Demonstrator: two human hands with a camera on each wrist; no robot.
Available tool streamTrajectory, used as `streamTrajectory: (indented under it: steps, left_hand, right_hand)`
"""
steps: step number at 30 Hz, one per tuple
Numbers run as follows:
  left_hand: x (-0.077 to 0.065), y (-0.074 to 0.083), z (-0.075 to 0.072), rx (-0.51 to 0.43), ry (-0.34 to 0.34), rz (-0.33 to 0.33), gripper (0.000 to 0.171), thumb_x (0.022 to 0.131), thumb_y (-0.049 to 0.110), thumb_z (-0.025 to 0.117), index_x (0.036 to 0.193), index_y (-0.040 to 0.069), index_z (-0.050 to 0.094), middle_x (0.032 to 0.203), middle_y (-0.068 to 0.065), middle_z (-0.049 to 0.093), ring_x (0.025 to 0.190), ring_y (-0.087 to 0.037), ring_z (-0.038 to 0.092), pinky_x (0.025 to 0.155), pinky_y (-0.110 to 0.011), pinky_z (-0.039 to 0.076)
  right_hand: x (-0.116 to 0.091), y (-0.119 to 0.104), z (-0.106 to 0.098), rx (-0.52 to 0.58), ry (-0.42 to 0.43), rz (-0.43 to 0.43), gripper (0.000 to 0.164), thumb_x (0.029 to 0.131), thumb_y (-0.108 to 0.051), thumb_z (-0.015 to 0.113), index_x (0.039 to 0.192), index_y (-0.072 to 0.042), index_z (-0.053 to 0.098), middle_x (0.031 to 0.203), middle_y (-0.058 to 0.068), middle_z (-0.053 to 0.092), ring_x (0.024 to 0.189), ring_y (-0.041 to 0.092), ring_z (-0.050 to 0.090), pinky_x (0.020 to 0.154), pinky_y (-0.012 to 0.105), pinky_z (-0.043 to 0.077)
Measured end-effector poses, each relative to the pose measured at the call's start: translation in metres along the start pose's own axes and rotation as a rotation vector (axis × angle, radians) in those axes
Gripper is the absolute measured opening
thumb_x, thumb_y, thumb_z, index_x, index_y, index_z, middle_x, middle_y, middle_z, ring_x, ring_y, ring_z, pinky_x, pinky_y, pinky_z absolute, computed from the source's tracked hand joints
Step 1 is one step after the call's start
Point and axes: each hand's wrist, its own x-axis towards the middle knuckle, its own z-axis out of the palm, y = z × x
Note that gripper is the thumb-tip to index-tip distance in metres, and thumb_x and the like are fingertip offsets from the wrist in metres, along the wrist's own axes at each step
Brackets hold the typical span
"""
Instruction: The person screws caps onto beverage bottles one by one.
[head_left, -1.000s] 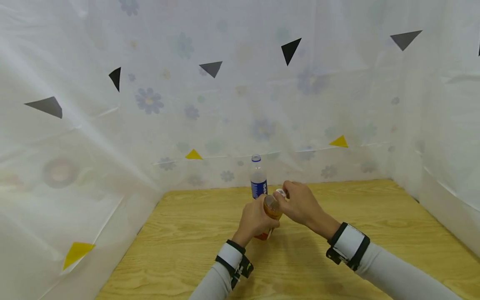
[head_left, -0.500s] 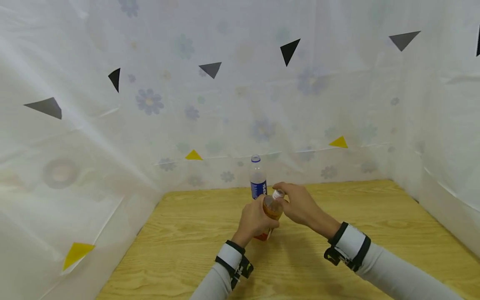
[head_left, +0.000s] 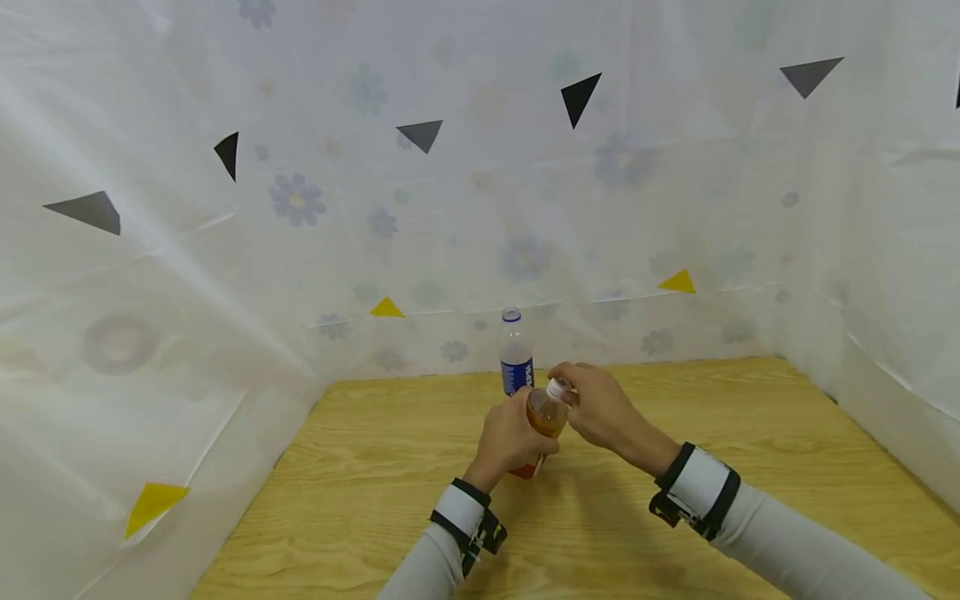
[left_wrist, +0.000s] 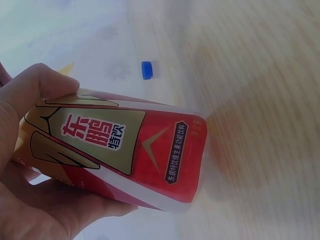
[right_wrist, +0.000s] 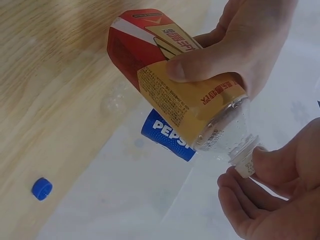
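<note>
A red-and-gold drink bottle (left_wrist: 170, 155) stands tilted over the table in my left hand (head_left: 506, 437), whose fingers and thumb wrap around its label. At the bottle's mouth, my right hand (head_left: 600, 408) pinches the white cap (right_wrist: 245, 164) between thumb and fingers. The cap sits on the neck; how tightly is not visible. Just behind the left hand an uncapped clear bottle with a blue Pepsi label (head_left: 517, 371) is upright, its lower part hidden by that hand.
A blue bottle cap (right_wrist: 42, 189) lies on the wooden table (head_left: 375, 467), visible in both wrist views. White plastic sheeting (head_left: 480, 217) with flower prints and triangle stickers encloses the table at the back and sides.
My right fingers have shifted around the white cap, uncovering more of it than a second ago. The left hand and the drink bottle have stayed in nearly the same place.
</note>
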Motion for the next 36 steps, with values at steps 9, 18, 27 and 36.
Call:
streamTrajectory:
  steps: [9, 18, 27, 36]
  left_hand:
    - [-0.0004, 0.0001, -0.002, 0.013, 0.002, 0.012, 0.07, 0.069, 0.026, 0.093, 0.129, 0.012, 0.059, 0.111, -0.006, 0.072, 0.094, -0.019, 0.071, 0.078, -0.037, 0.058]
    - [-0.0007, 0.0006, -0.0018, -0.001, -0.005, 0.014, 0.068, 0.071, 0.023, 0.091, 0.129, 0.012, 0.058, 0.112, -0.006, 0.072, 0.096, -0.02, 0.071, 0.079, -0.039, 0.059]
    - [-0.0034, -0.0012, -0.0016, 0.01, 0.003, 0.04, 0.065, 0.071, 0.024, 0.09, 0.126, 0.012, 0.059, 0.11, -0.006, 0.073, 0.094, -0.02, 0.072, 0.079, -0.036, 0.059]
    - [-0.0038, -0.0026, -0.0019, 0.005, 0.0, 0.056, 0.066, 0.069, 0.024, 0.09, 0.126, 0.007, 0.059, 0.109, -0.007, 0.073, 0.092, -0.02, 0.072, 0.077, -0.036, 0.059]
  right_hand:
    - [0.0011, -0.001, 0.003, -0.021, 0.029, 0.004, 0.033, 0.081, 0.014, 0.061, 0.11, -0.001, 0.067, 0.102, 0.017, 0.068, 0.088, 0.03, 0.067, 0.072, 0.041, 0.058]
    - [0.0018, -0.003, 0.0023, -0.027, 0.029, 0.016, 0.029, 0.081, 0.012, 0.064, 0.107, 0.0, 0.067, 0.097, 0.015, 0.066, 0.085, 0.027, 0.064, 0.069, 0.04, 0.056]
    - [0.0019, -0.0006, 0.004, -0.027, 0.043, 0.02, 0.007, 0.089, -0.001, 0.069, 0.094, -0.001, 0.064, 0.083, 0.009, 0.061, 0.071, 0.019, 0.056, 0.062, 0.034, 0.051]
    - [0.0025, 0.0031, 0.0054, -0.006, 0.023, 0.048, 0.019, 0.094, -0.016, 0.07, 0.085, -0.005, 0.058, 0.074, 0.004, 0.055, 0.062, 0.014, 0.048, 0.056, 0.028, 0.042]
